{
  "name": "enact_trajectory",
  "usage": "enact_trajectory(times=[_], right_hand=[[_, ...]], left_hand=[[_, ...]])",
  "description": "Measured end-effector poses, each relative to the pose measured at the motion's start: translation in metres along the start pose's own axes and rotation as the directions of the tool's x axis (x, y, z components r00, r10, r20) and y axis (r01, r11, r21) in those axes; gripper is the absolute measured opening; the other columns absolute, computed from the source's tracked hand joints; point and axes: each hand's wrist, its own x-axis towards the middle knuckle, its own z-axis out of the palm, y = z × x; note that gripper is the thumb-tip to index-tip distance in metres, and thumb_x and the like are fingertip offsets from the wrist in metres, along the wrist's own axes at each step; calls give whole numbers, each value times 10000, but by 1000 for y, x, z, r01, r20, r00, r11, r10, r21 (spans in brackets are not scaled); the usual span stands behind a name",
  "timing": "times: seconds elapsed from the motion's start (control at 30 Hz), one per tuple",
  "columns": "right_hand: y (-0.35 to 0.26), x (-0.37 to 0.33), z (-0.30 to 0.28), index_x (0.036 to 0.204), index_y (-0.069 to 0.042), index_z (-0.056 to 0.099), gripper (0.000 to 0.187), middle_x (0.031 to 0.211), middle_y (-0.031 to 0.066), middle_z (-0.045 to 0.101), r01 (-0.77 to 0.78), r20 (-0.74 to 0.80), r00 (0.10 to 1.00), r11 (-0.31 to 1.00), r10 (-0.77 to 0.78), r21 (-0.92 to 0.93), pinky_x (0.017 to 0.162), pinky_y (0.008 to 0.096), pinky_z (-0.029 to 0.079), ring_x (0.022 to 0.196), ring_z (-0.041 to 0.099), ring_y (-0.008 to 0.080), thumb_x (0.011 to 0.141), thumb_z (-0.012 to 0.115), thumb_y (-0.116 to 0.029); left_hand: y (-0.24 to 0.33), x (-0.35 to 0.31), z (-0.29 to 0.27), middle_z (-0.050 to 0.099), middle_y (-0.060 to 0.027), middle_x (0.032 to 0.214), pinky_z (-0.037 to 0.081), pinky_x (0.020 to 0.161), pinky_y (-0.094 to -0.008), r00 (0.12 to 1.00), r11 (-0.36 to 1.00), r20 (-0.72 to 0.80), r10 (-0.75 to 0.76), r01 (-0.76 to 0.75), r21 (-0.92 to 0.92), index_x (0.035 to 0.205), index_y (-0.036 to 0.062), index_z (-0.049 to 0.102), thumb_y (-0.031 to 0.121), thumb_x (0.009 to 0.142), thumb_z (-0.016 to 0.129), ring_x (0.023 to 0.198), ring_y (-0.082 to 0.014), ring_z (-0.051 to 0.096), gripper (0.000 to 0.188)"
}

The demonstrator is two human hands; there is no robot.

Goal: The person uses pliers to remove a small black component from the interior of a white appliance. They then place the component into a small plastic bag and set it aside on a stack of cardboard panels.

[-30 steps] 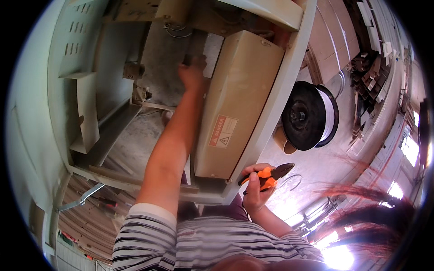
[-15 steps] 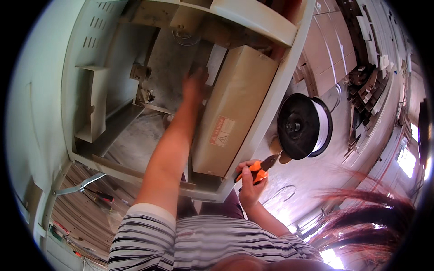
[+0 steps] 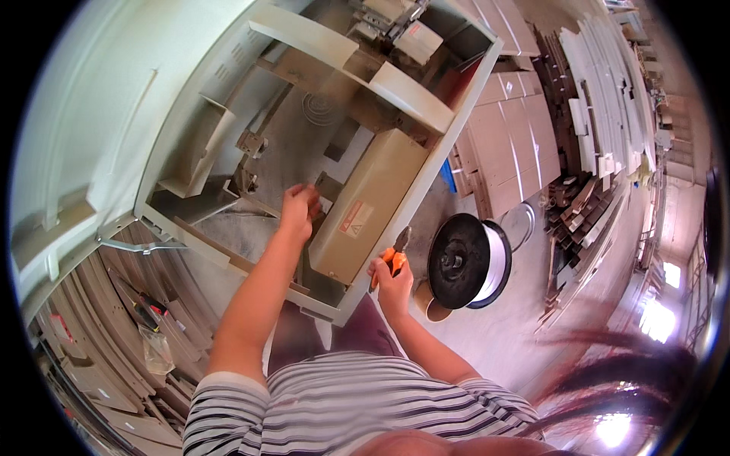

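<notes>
fingers of the left hand (image 3: 299,205) curl inside the cabinet (image 3: 190,91) at frame centre; right hand (image 3: 391,277) grips orange pliers (image 3: 393,254), best kept pointed away.

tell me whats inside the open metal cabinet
Inside the cabinet: a long beige box with a warning label, brackets and a wire coil. The left hand reaches beside the box; what it touches is hidden.

Single head-worn fisheye view, looking steeply down from close above the wearer's striped sleeves into an open beige cabinet (image 3: 228,129), with the workshop floor (image 3: 487,334) curving away at right; no second view.
</notes>
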Motion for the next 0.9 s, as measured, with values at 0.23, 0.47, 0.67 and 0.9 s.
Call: enact_trajectory(times=[0.23,0.47,0.67,0.9], right_hand=[[-35,15,-17,922,7,575,151,692,42,605,6,202,978,952,59,-307,579,250,455,614,559,106,849,612,-120],[-85,67,-51,987,-20,567,152,729,43,598,-93,609,715,910,344,-405,550,255,452,617,568,112,885,619,-120],[-169,148,-53,1178,-23,536,376,749,41,603,440,750,611,678,254,-589,543,264,458,603,569,111,851,628,-184],[-207,198,18,1254,-62,507,382,877,16,570,509,775,425,585,468,-632,559,246,430,676,533,95,895,580,-170]], left_hand=[[5,-109,-12,605,-64,1021,491,760,-290,996,994,-24,82,-84,-70,1200,64,458,103,937,596,879,-154,604,299],[-29,-156,20,600,-64,1018,497,764,-272,941,932,-247,230,-286,-221,1219,54,460,119,957,572,870,-136,595,292],[-77,-185,59,597,-76,1023,513,787,-275,865,881,-368,342,-431,-194,1243,20,443,121,976,552,892,-140,601,305],[-108,-193,93,591,-88,1074,518,857,-287,901,798,-362,238,-394,-457,1216,5,482,129,993,529,959,-152,609,259]])
